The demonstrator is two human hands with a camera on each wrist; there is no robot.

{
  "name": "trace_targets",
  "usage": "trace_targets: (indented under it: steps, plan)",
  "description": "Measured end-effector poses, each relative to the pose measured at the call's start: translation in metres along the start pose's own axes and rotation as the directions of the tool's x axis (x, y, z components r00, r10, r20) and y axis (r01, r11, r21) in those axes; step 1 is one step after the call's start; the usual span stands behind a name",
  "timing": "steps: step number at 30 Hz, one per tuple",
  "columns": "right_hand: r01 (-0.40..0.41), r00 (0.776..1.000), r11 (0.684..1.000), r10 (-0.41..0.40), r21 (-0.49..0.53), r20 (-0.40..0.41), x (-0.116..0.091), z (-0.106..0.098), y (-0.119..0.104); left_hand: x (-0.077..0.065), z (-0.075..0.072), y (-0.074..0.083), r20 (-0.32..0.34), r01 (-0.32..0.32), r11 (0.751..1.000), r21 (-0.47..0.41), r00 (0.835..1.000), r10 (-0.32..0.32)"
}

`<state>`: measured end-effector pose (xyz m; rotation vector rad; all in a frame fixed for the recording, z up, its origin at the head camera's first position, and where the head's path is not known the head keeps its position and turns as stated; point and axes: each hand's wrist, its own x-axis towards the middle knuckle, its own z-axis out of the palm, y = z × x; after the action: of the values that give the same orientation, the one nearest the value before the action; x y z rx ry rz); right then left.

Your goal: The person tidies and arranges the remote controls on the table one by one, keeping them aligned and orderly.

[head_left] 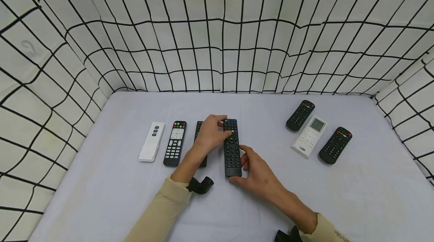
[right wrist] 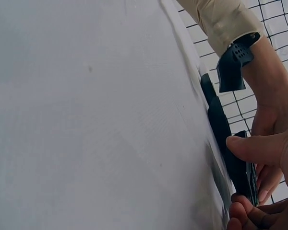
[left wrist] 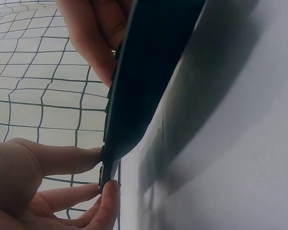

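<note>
The left hand [head_left: 213,134] pinches the upper end of a long black remote control [head_left: 232,155], its thumb across the top buttons. The right hand [head_left: 255,174] grips the same remote near its lower end, thumb at the bottom edge and fingers along the right side. So both grips are closed on 1 remote, which is at the middle of the white-covered surface [head_left: 268,117], buttons up; the left wrist view shows a gap between its underside and the cloth.

To the left lie 3 more: a white remote [head_left: 150,144], a black remote with a pale round pad [head_left: 174,147], and a dark remote [head_left: 198,128] partly hidden by the left hand and wrist. Well apart on the right are 3 others: a white air-conditioner remote with a display [head_left: 309,138] between an upper black remote [head_left: 300,115] and a lower black remote [head_left: 335,145]. A black-gridded white wall [head_left: 190,34] stands behind.
</note>
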<state>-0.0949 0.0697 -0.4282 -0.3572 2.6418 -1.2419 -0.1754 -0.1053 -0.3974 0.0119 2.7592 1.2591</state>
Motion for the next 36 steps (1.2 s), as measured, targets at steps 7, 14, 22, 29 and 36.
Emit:
trace_targets:
  steps: [7,14,22,29,36]
  plan:
    - [-0.005,1.0,1.0,0.005,-0.012,-0.01,0.002,0.003,-0.003,0.002,-0.001,0.0,0.035,0.008,1.0,0.018,0.999,-0.009]
    - [-0.01,1.0,0.999,0.01,-0.05,-0.006,0.003,0.007,-0.003,0.003,0.001,-0.001,0.052,0.019,0.999,0.041,0.998,-0.021]
    - [-0.009,1.0,0.995,0.007,-0.096,-0.011,0.006,0.01,-0.006,0.003,0.001,0.0,0.048,0.015,0.999,0.049,0.999,-0.018]
    - [-0.005,1.0,0.992,0.004,-0.123,-0.01,0.006,0.012,-0.007,0.003,0.003,-0.002,0.046,0.024,0.996,0.089,0.999,-0.028]
    - [0.011,1.0,0.99,-0.014,-0.139,-0.021,0.007,0.011,-0.007,0.004,0.005,-0.003,0.049,0.023,0.994,0.106,0.998,-0.028]
